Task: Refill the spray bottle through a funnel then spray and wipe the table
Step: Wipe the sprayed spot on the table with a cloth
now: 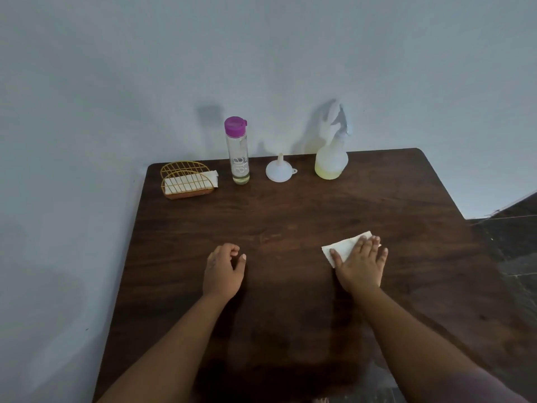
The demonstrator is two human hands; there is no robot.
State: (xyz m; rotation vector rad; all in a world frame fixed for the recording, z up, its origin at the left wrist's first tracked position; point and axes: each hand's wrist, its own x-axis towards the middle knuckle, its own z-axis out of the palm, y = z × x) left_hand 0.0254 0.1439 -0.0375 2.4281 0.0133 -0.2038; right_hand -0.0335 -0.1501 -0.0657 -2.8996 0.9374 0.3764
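My right hand lies flat, fingers spread, pressing a folded white tissue onto the dark wooden table. My left hand rests on the table to the left, fingers loosely curled, holding nothing. At the back edge stands a clear spray bottle with pale yellow liquid in its base and its trigger head on. Left of it a white funnel sits upside down, spout up. A tall clear bottle with a purple cap, almost empty, stands further left.
A yellow wire holder with white napkins sits at the back left corner. A pale wall runs behind and to the left of the table. Dark tiled floor shows past the right edge.
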